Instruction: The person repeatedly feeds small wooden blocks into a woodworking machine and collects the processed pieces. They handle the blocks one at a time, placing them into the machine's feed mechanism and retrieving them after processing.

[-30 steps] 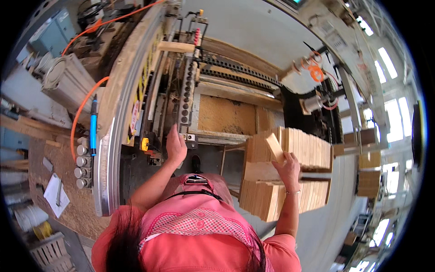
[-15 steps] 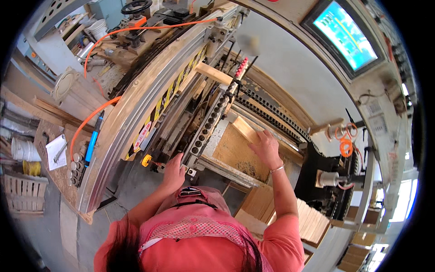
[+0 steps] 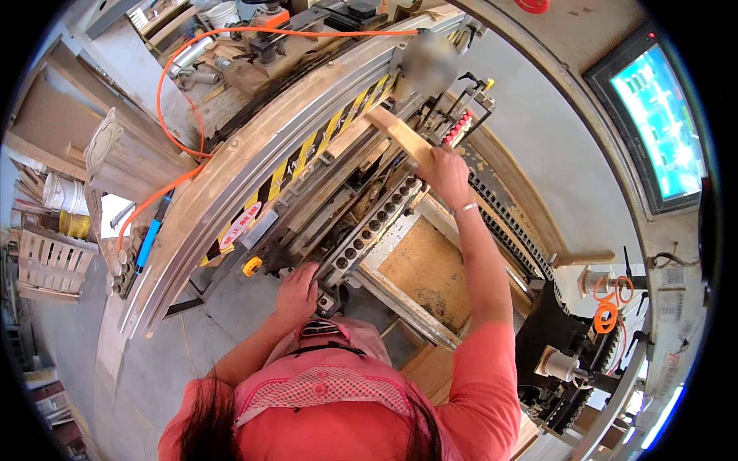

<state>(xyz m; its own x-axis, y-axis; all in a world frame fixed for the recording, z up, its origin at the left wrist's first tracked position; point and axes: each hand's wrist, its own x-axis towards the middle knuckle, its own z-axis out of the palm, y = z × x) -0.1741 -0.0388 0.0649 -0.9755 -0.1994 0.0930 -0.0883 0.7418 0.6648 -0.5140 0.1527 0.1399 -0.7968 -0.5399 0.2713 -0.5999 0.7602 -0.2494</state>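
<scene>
My right hand [image 3: 447, 178] is closed on the near end of a pale wooden piece [image 3: 413, 146]. The piece reaches over the machine beside the row of dark round holders [image 3: 374, 225]. Its far end meets or overlaps another wooden piece [image 3: 379, 117] lying across the machine; I cannot tell where one ends. My left hand [image 3: 298, 293] rests at the near end of the machine, beside a small box with buttons [image 3: 327, 301]. Its fingers lie over the edge and no object shows in them.
Below my right forearm is a wood-topped bed [image 3: 425, 265] with dust on it. A long metal rail [image 3: 254, 157] with black-and-yellow tape runs along the left. A lit screen [image 3: 659, 123] hangs at the upper right. Coiled orange hose [image 3: 606, 315] hangs at the right.
My right hand has moved up and away from the bed to the machine's far part, carrying the wooden piece. My left hand stays near the machine's end. The view has shifted.
</scene>
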